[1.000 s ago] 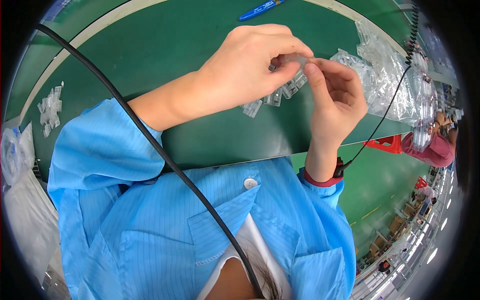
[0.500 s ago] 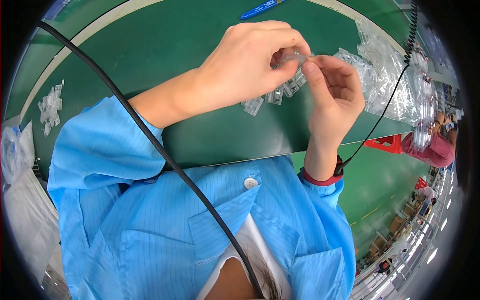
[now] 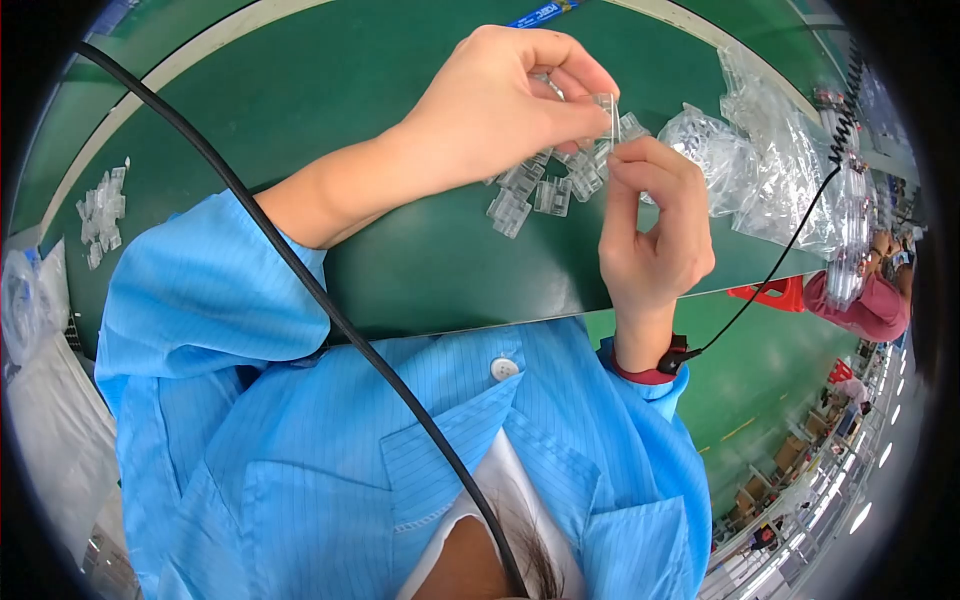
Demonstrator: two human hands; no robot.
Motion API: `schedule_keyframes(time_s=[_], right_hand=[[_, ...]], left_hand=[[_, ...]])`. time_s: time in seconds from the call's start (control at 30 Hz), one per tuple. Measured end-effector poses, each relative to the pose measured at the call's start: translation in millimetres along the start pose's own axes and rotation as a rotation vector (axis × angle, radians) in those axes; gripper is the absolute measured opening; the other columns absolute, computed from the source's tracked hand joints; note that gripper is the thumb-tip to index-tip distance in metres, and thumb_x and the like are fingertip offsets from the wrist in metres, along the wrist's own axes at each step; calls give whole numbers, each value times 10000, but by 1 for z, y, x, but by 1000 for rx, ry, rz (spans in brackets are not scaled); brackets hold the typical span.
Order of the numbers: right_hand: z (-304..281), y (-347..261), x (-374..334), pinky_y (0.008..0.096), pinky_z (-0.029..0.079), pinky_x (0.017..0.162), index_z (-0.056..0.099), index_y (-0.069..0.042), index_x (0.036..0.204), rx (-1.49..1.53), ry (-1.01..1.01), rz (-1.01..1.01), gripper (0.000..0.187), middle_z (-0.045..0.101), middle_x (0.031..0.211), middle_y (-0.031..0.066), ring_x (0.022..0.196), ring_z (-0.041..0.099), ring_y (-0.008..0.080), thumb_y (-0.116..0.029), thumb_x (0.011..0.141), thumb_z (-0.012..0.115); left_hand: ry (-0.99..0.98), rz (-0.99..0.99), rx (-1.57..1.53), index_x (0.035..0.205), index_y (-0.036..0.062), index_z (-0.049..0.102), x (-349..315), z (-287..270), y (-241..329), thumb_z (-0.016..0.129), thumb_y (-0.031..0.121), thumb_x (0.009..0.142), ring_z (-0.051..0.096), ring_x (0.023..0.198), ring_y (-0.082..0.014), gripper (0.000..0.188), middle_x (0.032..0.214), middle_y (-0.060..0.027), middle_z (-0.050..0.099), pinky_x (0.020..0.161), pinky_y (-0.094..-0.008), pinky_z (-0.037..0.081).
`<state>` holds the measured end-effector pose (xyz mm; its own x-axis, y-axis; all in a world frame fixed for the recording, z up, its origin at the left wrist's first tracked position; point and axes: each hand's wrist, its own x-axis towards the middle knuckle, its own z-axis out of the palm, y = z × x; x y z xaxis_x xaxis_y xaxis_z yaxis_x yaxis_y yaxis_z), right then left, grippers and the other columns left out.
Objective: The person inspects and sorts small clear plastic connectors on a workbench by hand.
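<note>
Delicately, the left hand (image 3: 530, 95) pinches a small clear plastic piece (image 3: 608, 104) by its upper part between thumb and forefinger, while the right hand (image 3: 660, 225) grips the lower end with its fingertips. The piece is raised above the green tabletop (image 3: 440, 270), over a cluster of similar clear pieces (image 3: 510, 212). Rightward lie crumpled transparent bags (image 3: 785, 150); far left, another small heap of clear parts (image 3: 101, 215).
</note>
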<state>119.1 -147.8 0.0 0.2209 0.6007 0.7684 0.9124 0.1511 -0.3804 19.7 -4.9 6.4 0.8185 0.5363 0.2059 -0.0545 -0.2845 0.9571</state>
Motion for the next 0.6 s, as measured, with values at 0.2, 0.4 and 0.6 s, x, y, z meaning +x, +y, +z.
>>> schedule_keyframes(time_s=[0.2,0.4,0.6], right_hand=[[5,11,-4,255,493,647,542,-10,809,167,96,213,212,659,828,96,719,626,184,128,713,670],[7,13,1,252,518,722,548,10,841,392,111,401,154,672,861,103,790,643,139,81,776,668],[3,12,4,272,533,774,578,28,866,482,115,429,132,677,876,112,810,648,145,70,783,671]], left_hand=[[-168,-329,-648,1056,-3,610,2,-3,-1,659,109,853,673,811,-170,237,897,-86,659,722,-238,547],[-229,-396,-768,1072,2,603,4,-3,-4,640,122,871,673,839,-171,237,914,-88,657,762,-245,549],[-275,-386,-767,1072,-13,609,6,-6,0,682,113,837,656,820,-157,277,913,-82,646,777,-264,550]])
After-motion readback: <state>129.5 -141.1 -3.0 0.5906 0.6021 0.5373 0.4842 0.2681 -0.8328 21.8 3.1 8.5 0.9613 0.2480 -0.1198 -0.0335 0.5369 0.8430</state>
